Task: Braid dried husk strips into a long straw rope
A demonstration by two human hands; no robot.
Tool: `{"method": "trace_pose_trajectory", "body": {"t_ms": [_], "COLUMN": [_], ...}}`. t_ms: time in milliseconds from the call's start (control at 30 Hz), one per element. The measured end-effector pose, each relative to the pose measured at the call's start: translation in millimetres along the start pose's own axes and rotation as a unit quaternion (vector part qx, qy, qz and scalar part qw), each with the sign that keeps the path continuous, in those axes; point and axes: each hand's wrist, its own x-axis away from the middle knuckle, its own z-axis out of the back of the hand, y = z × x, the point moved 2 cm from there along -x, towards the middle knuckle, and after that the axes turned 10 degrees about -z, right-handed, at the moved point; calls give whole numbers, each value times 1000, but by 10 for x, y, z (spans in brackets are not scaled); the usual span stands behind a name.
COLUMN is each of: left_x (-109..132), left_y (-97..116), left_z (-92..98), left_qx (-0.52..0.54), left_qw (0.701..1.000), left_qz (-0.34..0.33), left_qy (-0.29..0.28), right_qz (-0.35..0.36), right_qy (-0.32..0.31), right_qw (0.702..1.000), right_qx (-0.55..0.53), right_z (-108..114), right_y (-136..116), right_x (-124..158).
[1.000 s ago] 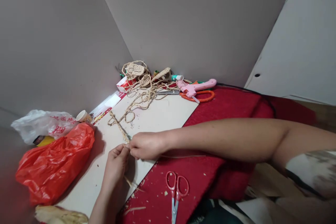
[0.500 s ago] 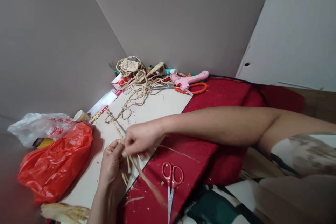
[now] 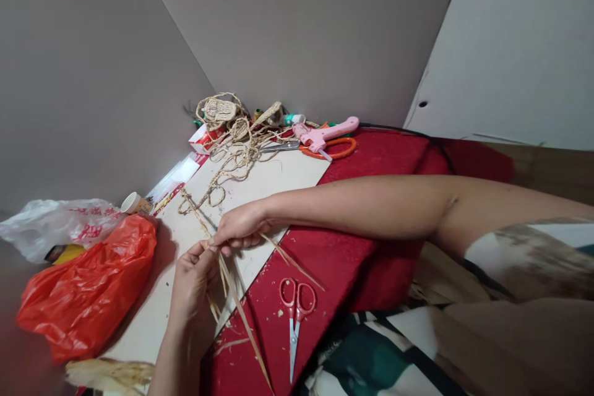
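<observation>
A thin braided straw cord [image 3: 198, 215] runs from the loose coil on the white board down into my fingers. My left hand [image 3: 193, 269] pinches the cord where its strands part. Against it, my right hand [image 3: 241, 224] is closed, thumb and fingertips pressed together on a strand of the straw. One long loose strand [image 3: 248, 325] hangs from the hands toward the near edge, and another strand [image 3: 297, 266] sticks out to the right beneath my right hand. Small red-handled scissors [image 3: 294, 322] lie on the red cloth, blades toward me.
Coiled braided cord [image 3: 241, 148], orange-handled scissors [image 3: 331, 150] and a pink glue gun [image 3: 325, 133] lie at the back. To the left are a red plastic bag [image 3: 93, 288], a white plastic bag [image 3: 28, 226] and a paper cup [image 3: 135, 203]. Pale dry husks [image 3: 109, 374] lie in front.
The long strand, blurred before, now hangs still and straighter. My right hand has flattened and moved slightly left and up, its fingertips at the left thumb. The whole view has shifted a little.
</observation>
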Motion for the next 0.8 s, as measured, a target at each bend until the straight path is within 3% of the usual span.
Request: {"method": "trace_pose_trajectory", "body": {"t_ms": [167,333,500,700,800], "left_x": [-21,11,115,247,302], "left_y": [32,141,231,162,114], "left_z": [34,88,18,-170,-254], "left_qx": [-61,-211,-376,-546,-568], "left_qw": [998,976,920,827,813], "left_qz": [-6,-40,-108,-113,-109], "left_qy": [12,-35,-9,72,69], "right_qz": [-25,-30,-31,-42,-45], "right_qy": [-38,77,99,83,79], "right_qw": [997,993,990,983,983], "right_qx": [-59,-81,-99,-161,-158], "right_z": [-15,-72,-146,-205,-215], "right_y": [8,18,9,28,42], "right_x": [-29,-12,28,-7,-36]}}
